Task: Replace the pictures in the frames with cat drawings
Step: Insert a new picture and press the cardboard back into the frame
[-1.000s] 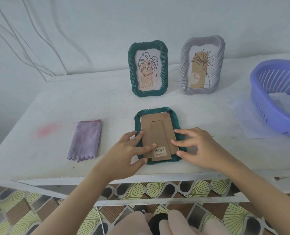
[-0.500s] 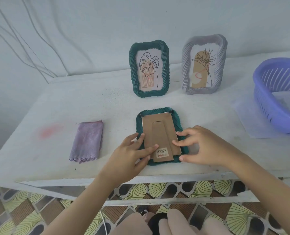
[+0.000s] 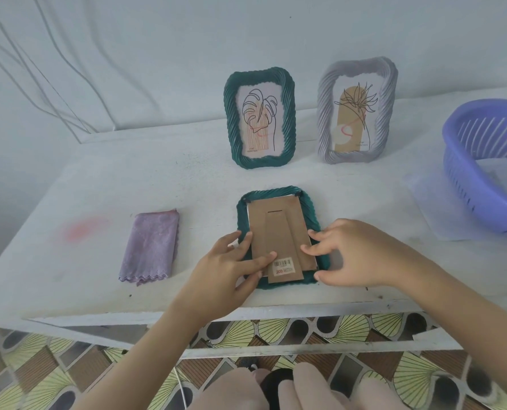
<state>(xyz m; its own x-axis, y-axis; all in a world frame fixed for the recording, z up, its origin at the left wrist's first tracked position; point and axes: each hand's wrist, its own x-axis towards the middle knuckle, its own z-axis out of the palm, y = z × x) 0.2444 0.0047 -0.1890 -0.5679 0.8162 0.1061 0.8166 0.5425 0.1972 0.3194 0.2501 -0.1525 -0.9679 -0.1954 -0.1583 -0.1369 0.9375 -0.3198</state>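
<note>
**Frame laid face down near the table's front edge, between two hands**

A white table (image 3: 157,179) with a scuffed top is shown against a pale wall (image 3: 172,48), down which thin cables (image 3: 36,69) are run at far left. Between the hands, a green frame (image 3: 309,204) is laid face down, so that its cardboard back (image 3: 258,229) and barcoded stand (image 3: 283,266) are turned up. The left hand (image 3: 227,269) is laid flat and relaxed, its fingers pressed on the back's left side and its thumb set at the frame's near rim. The right hand (image 3: 357,255) is curved over the frame's right rim, which is grasped between bent fingertips on the back's edge and the thumb at the near right corner.

Beyond the hands, two frames are stood upright near the wall: a second green frame (image 3: 230,119) straight ahead and a grey frame (image 3: 323,113) beyond the right hand. A line drawing of a plant is held in each. A folded purple cloth (image 3: 150,247) is laid left of the left hand, with a faint red stain (image 3: 83,229) further left. Well right of the right hand, a purple basket (image 3: 465,161) is set on a clear plastic sheet (image 3: 430,199). A patterned tile floor (image 3: 24,368) is seen beneath the table.
</note>
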